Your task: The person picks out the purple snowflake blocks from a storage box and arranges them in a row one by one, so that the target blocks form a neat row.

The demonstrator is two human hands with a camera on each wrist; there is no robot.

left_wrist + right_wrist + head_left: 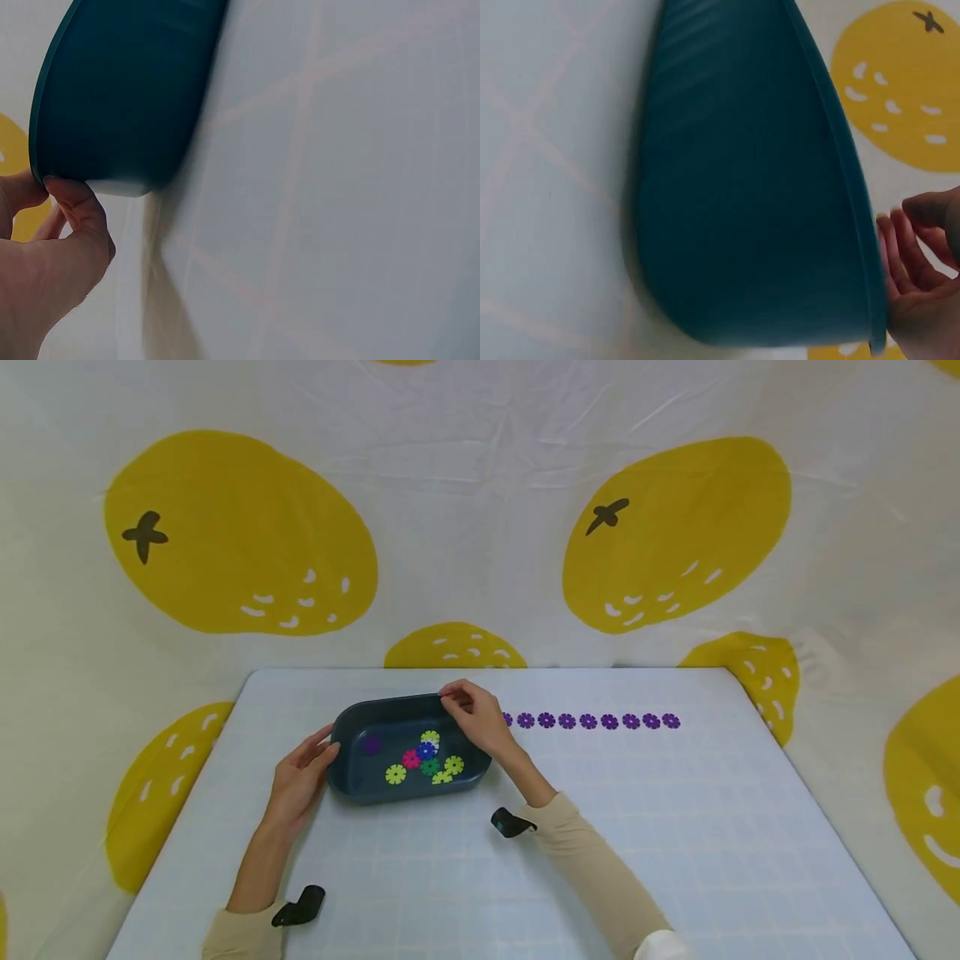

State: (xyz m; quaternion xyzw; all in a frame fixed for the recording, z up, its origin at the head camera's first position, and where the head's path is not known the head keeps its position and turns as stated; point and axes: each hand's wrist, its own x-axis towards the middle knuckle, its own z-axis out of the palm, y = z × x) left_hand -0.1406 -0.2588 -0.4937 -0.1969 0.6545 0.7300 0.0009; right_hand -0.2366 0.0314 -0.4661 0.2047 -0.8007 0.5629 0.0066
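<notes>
A dark teal tray (360,793) with rounded corners sits on the table, several flower-shaped plastic discs inside it. The left hand (296,785) pinches its left rim, thumb on the near side of the edge in the left wrist view. Over the far right part of the tray is the right hand (477,720), its fingers loosely bent, fingertips close to the far rim; nothing shows between them. Among the discs are a lime one (395,774), a pink one (411,759), a blue one (426,751), a green one (430,767) and a purple one (372,744).
A straight row of purple flower discs (588,722) runs to the right of the tray, its left end partly hidden by the right hand. The light checked tabletop (675,843) ends at a curtain (480,527) printed with yellow fruit.
</notes>
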